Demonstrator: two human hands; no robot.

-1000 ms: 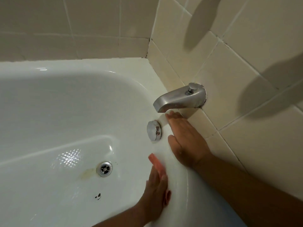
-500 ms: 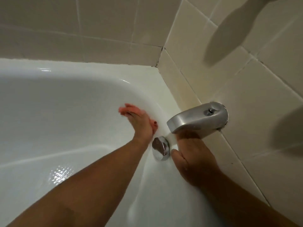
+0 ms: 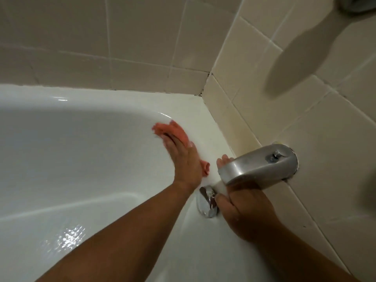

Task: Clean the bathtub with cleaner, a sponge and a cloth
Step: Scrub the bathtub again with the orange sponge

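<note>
Pink cloth [image 3: 173, 131] lies flat on the far right inner wall of the bathtub [image 3: 81, 159], under the left hand [image 3: 183, 157], fingers straight and pressed together. I see the right hand [image 3: 244, 210] resting on the rim beneath the spout [image 3: 260, 165], fingers extended, partly hidden.

My left hand [image 3: 182, 157] lies flat on the cloth [image 3: 173, 130], pressing it against the inner wall of the bathtub [image 3: 122, 98] just below the rim, near the far right corner. To its right, my right hand [image 3: 248, 212] rests on the tub's end ledge beneath the tub spout [image 3: 258, 167], which juts from the tiled wall [image 3: 305, 119] on the right. My fingertips [image 3: 223, 159] show beyond the spout's mouth. The overflow plate [image 3: 206, 201] sits on the tub's end wall below the spout, between my wrists and just beside my right thumb
</note>
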